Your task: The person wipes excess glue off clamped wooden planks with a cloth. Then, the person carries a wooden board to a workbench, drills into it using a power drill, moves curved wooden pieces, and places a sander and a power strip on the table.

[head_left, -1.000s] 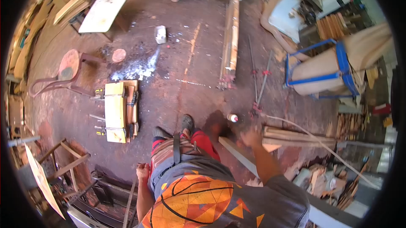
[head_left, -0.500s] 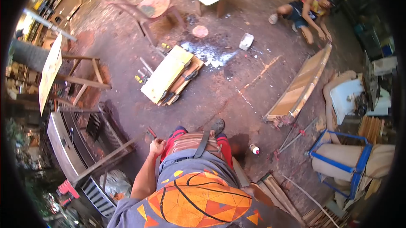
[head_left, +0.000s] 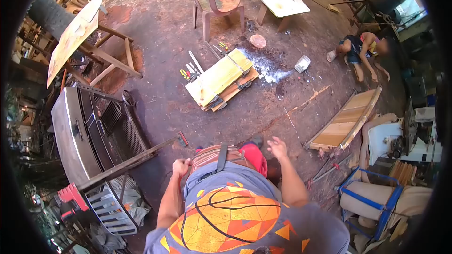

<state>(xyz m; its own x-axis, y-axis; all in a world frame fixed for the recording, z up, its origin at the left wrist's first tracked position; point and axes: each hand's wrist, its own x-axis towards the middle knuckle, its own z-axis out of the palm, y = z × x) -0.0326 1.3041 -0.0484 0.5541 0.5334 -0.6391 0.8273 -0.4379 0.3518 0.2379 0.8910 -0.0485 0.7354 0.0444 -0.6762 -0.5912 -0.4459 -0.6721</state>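
My left hand is closed beside the left edge of the striped apron at my waist; whatever it holds, if anything, is hidden. Just beyond it, a long metal bar clamp slants across the left side, with a red end piece near my fingers. My right hand is out in front of my right leg, fingers apart and holding nothing. On the floor ahead lies a stack of wooden boards with black clamps on it. Pliers with yellow-green handles and other tools lie beside the stack.
A metal grill and a slatted chair stand left. A wooden frame panel leans at right, near a crouching person. A plastic chair, white-topped table and blue-framed bag holder stand around.
My right hand has come into view, raised and spread. The view has shifted, so the boards appear farther right. The white bottle with a red cap is out of sight.
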